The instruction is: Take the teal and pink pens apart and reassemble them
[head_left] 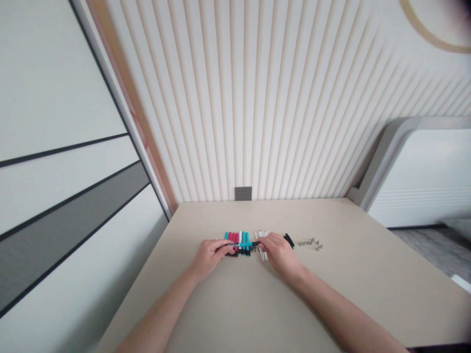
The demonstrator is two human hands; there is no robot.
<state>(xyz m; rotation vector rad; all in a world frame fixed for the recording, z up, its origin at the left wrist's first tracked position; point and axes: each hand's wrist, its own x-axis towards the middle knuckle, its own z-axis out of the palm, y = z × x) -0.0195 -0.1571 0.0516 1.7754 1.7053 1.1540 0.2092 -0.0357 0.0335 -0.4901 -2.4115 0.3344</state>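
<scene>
Spanning the blue pen (246, 244), left hand (209, 255) and right hand (281, 255) pinch opposite ends, seemingly to steady it level above the pen row (235, 237); white rods (264, 255) lie right of that row.

The hands (278, 253) partly hide the white sticks (264, 256), and the grey pieces (312, 242) look blurred.

Both hands (235, 246) hold a blue-and-black pen (246, 244).

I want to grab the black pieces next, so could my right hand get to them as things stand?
Probably yes: the black pieces lie just beside the right hand, though it is busy gripping a pen.
</scene>
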